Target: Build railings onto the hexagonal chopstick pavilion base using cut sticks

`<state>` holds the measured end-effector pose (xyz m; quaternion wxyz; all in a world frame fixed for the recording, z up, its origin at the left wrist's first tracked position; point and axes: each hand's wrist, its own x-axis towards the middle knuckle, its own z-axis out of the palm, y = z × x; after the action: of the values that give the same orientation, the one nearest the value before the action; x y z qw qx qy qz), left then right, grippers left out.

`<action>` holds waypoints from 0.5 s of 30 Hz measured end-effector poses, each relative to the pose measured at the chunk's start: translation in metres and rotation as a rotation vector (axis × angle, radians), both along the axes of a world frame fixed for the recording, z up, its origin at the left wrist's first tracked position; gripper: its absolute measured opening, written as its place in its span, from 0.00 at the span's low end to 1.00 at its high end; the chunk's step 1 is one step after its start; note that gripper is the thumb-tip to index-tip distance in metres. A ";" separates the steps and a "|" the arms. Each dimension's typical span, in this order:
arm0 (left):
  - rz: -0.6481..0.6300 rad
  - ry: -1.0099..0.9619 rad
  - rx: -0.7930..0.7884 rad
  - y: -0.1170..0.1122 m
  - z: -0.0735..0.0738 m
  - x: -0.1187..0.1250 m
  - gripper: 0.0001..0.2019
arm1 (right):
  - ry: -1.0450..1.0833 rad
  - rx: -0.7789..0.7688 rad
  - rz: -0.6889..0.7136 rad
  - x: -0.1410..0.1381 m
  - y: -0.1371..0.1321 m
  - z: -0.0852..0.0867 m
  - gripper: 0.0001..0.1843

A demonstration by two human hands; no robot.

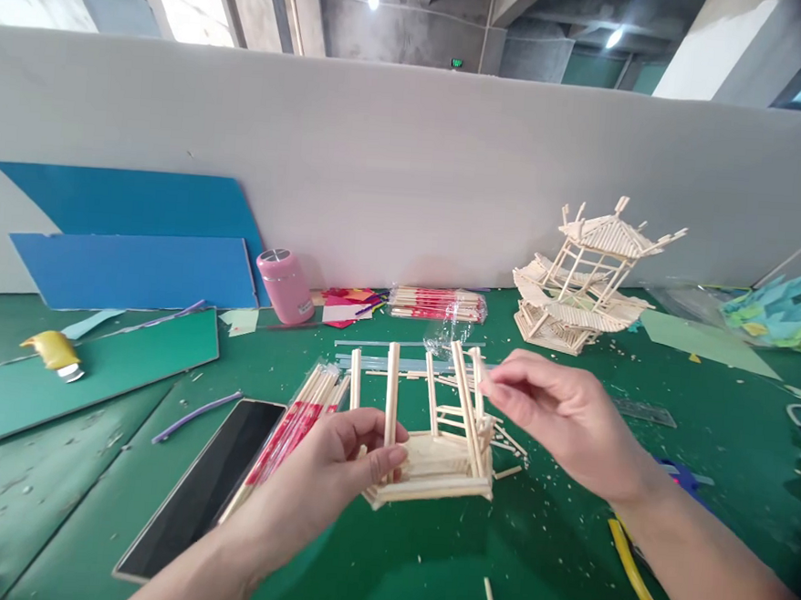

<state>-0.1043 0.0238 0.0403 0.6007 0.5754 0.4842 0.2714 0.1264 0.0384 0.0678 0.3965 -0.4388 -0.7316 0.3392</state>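
Note:
A small wooden stick frame [428, 492] with a flat base and several upright posts is in the middle, tilted slightly above the green table. My left hand [355, 452] is closed round a front left post, its thumb and fingers pinching the wood near the base. At the right side, my right hand [558, 407] pinches near the top of a pale post [478, 379], thumb against forefinger. Whether anything small is between those fingertips besides the post is hidden. Short railings [451, 421] show between the rear posts.
A finished-looking stick pagoda [594, 277] stands at the back right. Behind the frame lie clear glue sticks [396, 365] and wrapped chopsticks [438, 304]. More chopsticks [296, 421], a black phone-like slab [202, 487] and a pink canister [284, 285] are left. A yellow strip [641, 582] lies front right.

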 end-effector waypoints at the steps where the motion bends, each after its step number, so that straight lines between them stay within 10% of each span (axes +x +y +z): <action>1: -0.008 0.023 0.022 -0.006 -0.005 -0.001 0.10 | 0.052 -0.010 -0.041 0.006 -0.004 -0.006 0.06; 9: -0.076 0.218 0.324 -0.042 -0.057 -0.008 0.06 | 0.236 -0.160 -0.267 0.039 -0.045 -0.066 0.04; 15: -0.114 0.201 0.552 -0.049 -0.087 -0.007 0.08 | 0.176 -0.156 -0.330 0.043 -0.073 -0.079 0.05</action>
<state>-0.1116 -0.0248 -0.0462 0.3850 0.7671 0.4161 0.3004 0.1690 -0.0345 -0.0109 0.4740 -0.5508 -0.5839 0.3621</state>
